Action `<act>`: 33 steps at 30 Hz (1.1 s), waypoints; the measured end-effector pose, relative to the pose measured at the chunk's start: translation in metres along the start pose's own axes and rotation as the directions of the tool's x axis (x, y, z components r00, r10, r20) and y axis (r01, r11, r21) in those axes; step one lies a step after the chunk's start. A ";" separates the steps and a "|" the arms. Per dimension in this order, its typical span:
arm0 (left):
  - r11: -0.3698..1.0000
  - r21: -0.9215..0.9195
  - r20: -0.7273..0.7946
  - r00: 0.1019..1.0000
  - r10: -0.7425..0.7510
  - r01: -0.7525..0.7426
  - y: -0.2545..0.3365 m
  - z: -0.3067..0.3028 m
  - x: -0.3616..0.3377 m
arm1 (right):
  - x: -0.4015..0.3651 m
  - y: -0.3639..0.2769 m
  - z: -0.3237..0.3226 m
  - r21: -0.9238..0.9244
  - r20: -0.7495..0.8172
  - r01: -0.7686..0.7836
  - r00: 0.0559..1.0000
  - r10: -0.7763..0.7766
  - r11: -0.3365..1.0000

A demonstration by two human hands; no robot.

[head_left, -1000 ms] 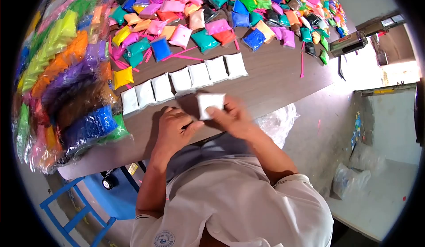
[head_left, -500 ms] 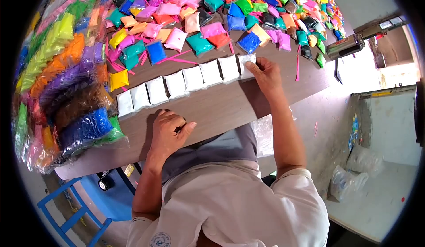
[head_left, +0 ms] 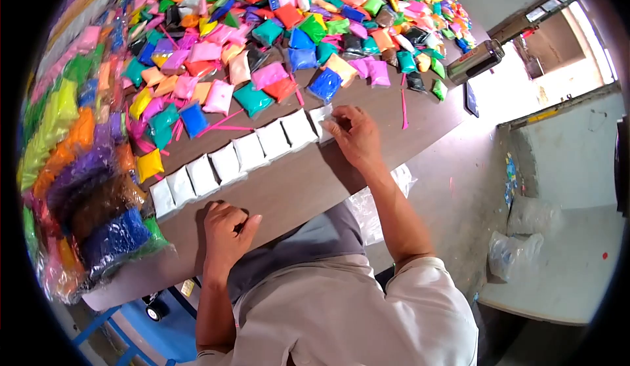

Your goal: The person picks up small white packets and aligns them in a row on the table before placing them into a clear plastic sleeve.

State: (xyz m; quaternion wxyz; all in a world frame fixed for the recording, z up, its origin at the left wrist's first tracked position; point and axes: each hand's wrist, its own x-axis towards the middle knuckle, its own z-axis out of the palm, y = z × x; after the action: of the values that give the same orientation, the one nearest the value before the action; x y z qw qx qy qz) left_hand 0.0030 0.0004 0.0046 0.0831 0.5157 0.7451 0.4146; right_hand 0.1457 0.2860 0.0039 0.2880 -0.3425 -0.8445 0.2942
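Several flat white packets [head_left: 225, 164] lie side by side in a slanting row on the brown table. At the row's right end, my right hand [head_left: 354, 133] grips the last white packet [head_left: 319, 121], with thumb and fingers at its right side partly covering it. My left hand [head_left: 226, 231] rests near the table's front edge, below the left part of the row. Its fingers are loosely curled, the thumb stands apart, and nothing shows in it. It does not touch the packets.
Behind the row spreads a big heap of small coloured packets [head_left: 289, 51] with pink sticks among them. Clear bags of coloured packets [head_left: 98, 189] are piled at the left. A dark cylinder [head_left: 476, 61] and a phone-like slab [head_left: 470, 99] are at the table's right end [head_left: 420, 126].
The view has turned, so the table and row appear shifted left and more tilted. My right hand stays at the row's right-end packet. My left hand keeps its loosely curled pose.
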 end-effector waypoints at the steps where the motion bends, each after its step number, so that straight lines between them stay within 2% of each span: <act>1: 1.000 0.007 -0.003 1.000 -0.003 0.003 0.000 0.000 0.000 | 0.000 0.003 0.002 0.005 0.004 -0.009 1.000 0.009 1.000; 5: 1.000 0.006 -0.003 1.000 -0.003 0.003 0.001 0.001 0.000 | 0.002 0.006 0.010 0.019 -0.081 0.038 0.996 -0.036 0.999; 6: 1.000 0.005 -0.005 1.000 0.001 -0.001 0.000 0.001 0.000 | 0.003 0.008 0.006 0.046 -0.041 0.045 0.998 -0.044 0.998; 9: 1.000 0.006 -0.007 1.000 0.002 -0.002 -0.002 0.002 -0.001 | 0.014 0.026 -0.004 0.335 -0.116 -0.056 0.988 0.100 0.940; 10: 1.000 0.011 -0.002 1.000 -0.004 0.004 -0.001 0.002 -0.001 | 0.024 0.034 -0.013 0.295 -0.189 -0.025 0.978 0.083 0.955; 12: 0.999 0.028 0.007 1.000 -0.017 0.016 -0.001 0.001 -0.002 | 0.057 0.065 -0.028 0.034 -0.453 0.090 0.889 -0.064 0.995; 13: 0.999 0.036 0.012 1.000 -0.019 0.018 -0.001 0.001 -0.002 | 0.075 0.051 -0.053 -0.136 -0.409 0.027 0.909 -0.081 0.990; 14: 0.999 0.046 0.014 1.000 -0.018 0.017 -0.001 0.001 -0.001 | 0.096 0.084 -0.057 -0.278 -0.494 0.065 0.846 -0.201 0.958; 17: 0.999 0.043 0.010 1.000 -0.020 0.020 0.000 0.001 0.001 | 0.154 0.125 -0.084 -0.554 -0.462 0.007 0.829 -0.315 0.832; 22: 0.997 0.047 -0.011 0.999 -0.053 0.054 0.003 0.003 0.002 | 0.211 0.160 -0.101 -0.577 -0.320 -0.209 0.947 0.017 0.789; 25: 0.996 0.053 -0.020 0.997 -0.070 0.071 0.001 0.006 0.001 | 0.223 0.171 -0.096 -0.595 -0.254 -0.188 0.966 0.039 0.781; 29: 0.994 0.077 -0.015 0.997 -0.077 0.078 0.004 0.006 0.003 | 0.231 0.185 -0.100 -0.575 -0.345 -0.153 0.936 -0.068 0.804; 30: 0.995 0.073 -0.024 0.997 -0.072 0.074 0.003 0.007 0.003 | 0.226 0.172 -0.101 -0.611 -0.390 -0.150 0.912 -0.130 0.777; 31: 0.995 0.067 -0.034 0.997 -0.066 0.068 0.001 0.007 0.001 | 0.220 0.166 -0.100 -0.378 -0.402 -0.085 0.912 -0.081 0.922; 32: 0.996 0.058 -0.040 0.997 -0.059 0.061 0.000 0.008 0.002 | 0.211 0.160 -0.101 -0.118 -0.402 -0.019 0.915 -0.030 0.993; 33: 0.997 0.040 -0.041 0.997 -0.063 0.065 0.001 0.008 0.003 | 0.198 0.153 -0.100 0.150 -0.388 0.043 0.921 0.019 0.988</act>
State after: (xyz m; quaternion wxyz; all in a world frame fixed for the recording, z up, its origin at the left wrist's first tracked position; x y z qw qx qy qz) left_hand 0.0071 0.0079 0.0011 0.0706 0.4848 0.7713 0.4064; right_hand 0.1583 0.5549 0.0202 0.4774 -0.3650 -0.7472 0.2839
